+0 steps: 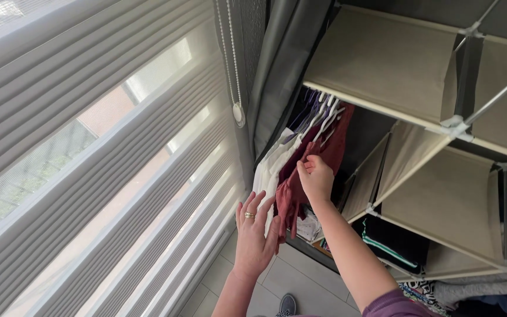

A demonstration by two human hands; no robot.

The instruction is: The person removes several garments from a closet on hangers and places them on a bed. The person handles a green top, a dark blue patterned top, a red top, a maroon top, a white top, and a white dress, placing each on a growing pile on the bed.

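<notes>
My right hand [315, 177] pinches the upper part of a dark red garment [293, 196] that hangs among other clothes in a fabric wardrobe [382, 70]. My left hand [254, 232], a gold ring on one finger, has its fingers spread and rests flat against the white garments [268, 167] and the lower edge of the red one. The clothes hang on white and purple hangers [318, 111] from a hidden rail.
A window with striped grey blinds [101, 147] fills the left, with a bead cord [233, 64] hanging beside it. Beige fabric shelves [441, 194] with grey poles stand to the right, folded clothes on the lower ones. Grey floor tiles [300, 276] and a shoe tip [287, 305] lie below.
</notes>
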